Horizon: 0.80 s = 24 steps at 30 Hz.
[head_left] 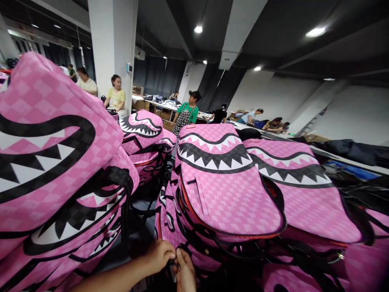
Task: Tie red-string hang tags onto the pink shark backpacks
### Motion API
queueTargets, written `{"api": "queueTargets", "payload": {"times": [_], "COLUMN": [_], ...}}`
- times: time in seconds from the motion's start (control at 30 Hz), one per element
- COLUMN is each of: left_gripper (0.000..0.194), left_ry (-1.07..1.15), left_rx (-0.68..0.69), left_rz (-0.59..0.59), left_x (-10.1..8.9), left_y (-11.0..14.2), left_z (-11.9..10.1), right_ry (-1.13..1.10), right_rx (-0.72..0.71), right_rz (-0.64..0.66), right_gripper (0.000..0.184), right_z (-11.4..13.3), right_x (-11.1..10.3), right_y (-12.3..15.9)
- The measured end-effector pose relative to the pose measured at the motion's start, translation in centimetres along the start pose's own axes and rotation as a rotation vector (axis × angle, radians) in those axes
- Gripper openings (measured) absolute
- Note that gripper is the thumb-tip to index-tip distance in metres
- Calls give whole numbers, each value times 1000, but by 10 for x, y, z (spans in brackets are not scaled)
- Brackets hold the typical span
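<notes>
My left hand (pixel 159 256) and my right hand (pixel 184 271) meet low in the middle of the view, fingertips pinched close together. What they pinch is too small and too hidden to name. A bit of dark strap shows just above the fingers, and something pale hangs below them. Right behind the hands lies a pink checkered backpack (pixel 225 198) with a black-and-white shark-mouth print and a red-edged opening. It rests on other pink bags in a stack. Another such backpack (pixel 306 202) lies to its right.
Close on the left rises a tall pile of pink backpacks (pixel 60 93), with more bags (pixel 142 129) farther back. A dark gap separates the piles. Beyond stand a person in a green shirt (pixel 187 113), a person in a yellow top (pixel 116 97), a white pillar (pixel 112 48) and long worktables.
</notes>
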<state>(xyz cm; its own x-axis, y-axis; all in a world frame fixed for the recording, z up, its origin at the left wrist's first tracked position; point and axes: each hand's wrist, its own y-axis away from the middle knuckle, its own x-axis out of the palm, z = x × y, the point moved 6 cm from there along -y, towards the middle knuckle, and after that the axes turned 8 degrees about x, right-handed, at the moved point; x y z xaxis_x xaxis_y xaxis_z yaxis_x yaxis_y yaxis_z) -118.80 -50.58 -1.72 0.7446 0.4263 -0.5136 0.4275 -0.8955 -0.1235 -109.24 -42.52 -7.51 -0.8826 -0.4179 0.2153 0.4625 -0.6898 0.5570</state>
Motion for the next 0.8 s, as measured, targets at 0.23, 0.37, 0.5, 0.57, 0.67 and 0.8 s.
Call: {"api": "queueTargets", "payload": {"times": [0.23,0.37,0.5,0.57,0.67,0.8], "left_gripper": [18,18,18,18,17,15], "left_ry": [-12,1,3,-10,-15,25], "left_rx": [-113,-123,-131,-142,-159,-191], "left_rz": [-24,-9,20,12,1,-3], "left_x": [5,5,5,5,5,7], "left_y": [-2,-4,-3,-3,-1,0], "left_z": [10,9,11,12,12,14], "right_ry": [-21,-58,-94,-68,2,107], "right_rx": [-16,-3,6,-14,-76,-174], "right_rz": [-44,-64,-78,-80,-87,-117], "right_gripper": [72,74,73,73,73,70], "right_z": [-3,-5,-8,-9,-8,-7], "right_x": [0,-1,-3,-3,-4,-9], "right_y": [0,2,0,-1,-4,-7]}}
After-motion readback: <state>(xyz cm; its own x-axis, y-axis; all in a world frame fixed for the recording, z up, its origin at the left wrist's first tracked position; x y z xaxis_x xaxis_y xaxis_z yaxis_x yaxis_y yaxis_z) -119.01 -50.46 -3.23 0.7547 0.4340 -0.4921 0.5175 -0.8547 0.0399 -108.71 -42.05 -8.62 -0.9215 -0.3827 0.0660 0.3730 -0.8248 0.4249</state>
